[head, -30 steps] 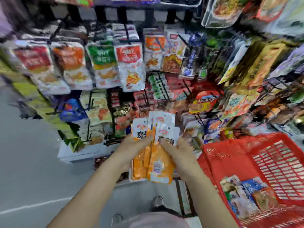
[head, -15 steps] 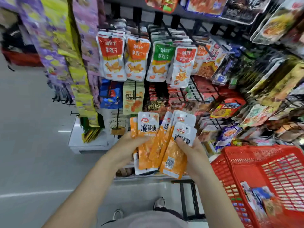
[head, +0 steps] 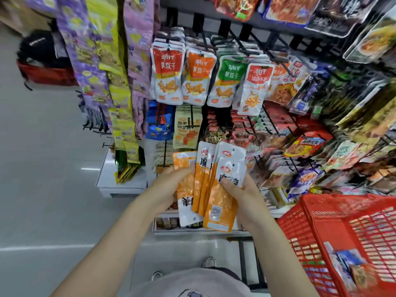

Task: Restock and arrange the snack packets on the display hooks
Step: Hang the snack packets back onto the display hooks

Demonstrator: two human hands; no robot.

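The fanned bundle of orange-and-white foil snack packets (head: 211,185) sits in both hands just below the black wire display hooks (head: 252,123), none of it hung yet. The left hand (head: 169,187) has its fingers curled round the bundle's left edge; the right hand (head: 242,198) pinches the front packet with its thumb across the label. One packet lies upside down (it likely needs turning). Above the bundle the hooks already carry full rows, while the red plastic basket (head: 317,213) beside them holds more stock, so most restocking seems left.
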